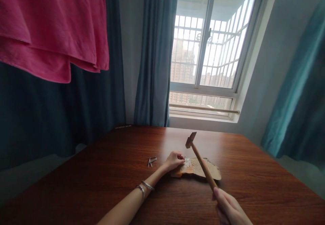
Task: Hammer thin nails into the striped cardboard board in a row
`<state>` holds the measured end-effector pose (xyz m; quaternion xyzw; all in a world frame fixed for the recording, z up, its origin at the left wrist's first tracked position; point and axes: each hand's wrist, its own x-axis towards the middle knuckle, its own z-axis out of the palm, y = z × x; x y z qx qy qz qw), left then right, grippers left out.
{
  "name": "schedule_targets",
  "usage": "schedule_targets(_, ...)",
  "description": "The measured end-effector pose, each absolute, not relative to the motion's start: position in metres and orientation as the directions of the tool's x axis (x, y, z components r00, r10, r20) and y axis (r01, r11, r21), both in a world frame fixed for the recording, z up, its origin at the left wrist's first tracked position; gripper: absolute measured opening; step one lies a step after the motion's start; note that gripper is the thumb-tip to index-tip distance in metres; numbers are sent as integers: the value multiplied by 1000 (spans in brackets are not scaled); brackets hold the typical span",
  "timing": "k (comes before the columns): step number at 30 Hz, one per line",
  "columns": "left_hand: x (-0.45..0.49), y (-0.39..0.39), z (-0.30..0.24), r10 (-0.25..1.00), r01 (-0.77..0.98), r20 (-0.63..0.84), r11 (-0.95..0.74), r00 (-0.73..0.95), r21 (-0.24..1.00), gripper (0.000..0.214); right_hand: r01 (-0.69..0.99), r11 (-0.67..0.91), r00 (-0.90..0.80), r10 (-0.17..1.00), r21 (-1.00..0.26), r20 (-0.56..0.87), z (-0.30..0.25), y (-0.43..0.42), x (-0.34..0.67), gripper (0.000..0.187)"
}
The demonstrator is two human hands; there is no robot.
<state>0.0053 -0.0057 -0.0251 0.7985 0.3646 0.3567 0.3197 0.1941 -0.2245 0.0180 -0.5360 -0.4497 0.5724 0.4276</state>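
Note:
My right hand [227, 206] is closed round the wooden handle of a small hammer [200, 162], whose metal head is raised above a flat, irregular piece of wood [203, 170] on the table [101, 181]. My left hand [174, 160] rests on the left end of that wood, fingers pinched on a thin nail [185, 158] held upright. The wood's surface is dotted with many small marks. A few loose nails [151, 161] lie on the table just left of my left hand. Two bracelets [144, 187] circle my left wrist.
The brown wooden table runs back to a wall with a barred window [208, 48]. Blue-green curtains [154, 55] hang on both sides. A pink cloth [50, 25] hangs at the upper left, above the table's left edge.

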Motion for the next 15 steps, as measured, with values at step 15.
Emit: schedule_targets(15, 7, -5, -26, 816, 381, 323, -524, 479, 761, 13, -3, -189, 11, 982, -982, -189, 26, -231, 187, 57)
